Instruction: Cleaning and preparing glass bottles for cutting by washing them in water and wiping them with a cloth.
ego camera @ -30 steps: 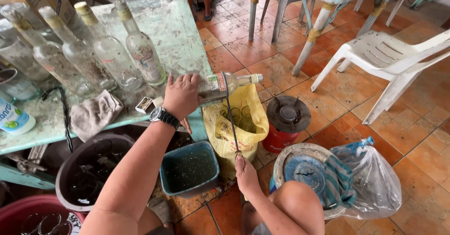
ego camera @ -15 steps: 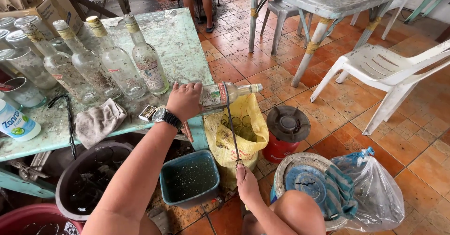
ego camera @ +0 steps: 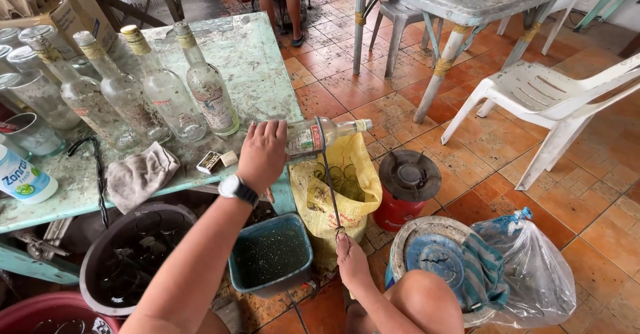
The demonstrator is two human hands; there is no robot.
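Bottle (ego camera: pixel 320 136): clear glass, glossy, with a paper label. Cord (ego camera: pixel 329 181): thin, dark, matt. Sack (ego camera: pixel 337 191): yellow woven plastic, slightly shiny. Table (ego camera: pixel 257 67): pale green painted top, worn, stained and rough. Rag (ego camera: pixel 139 175): grey cloth, matt. Tub (ego camera: pixel 270 256): teal plastic, dull. Floor (ego camera: pixel 520 194): terracotta tiles, weathered.

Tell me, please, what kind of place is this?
Probably an open, tiled work area of an eatery or home yard where glass bottles are cut: empty bottles on a worn table, white plastic chair, small red stove on the floor.
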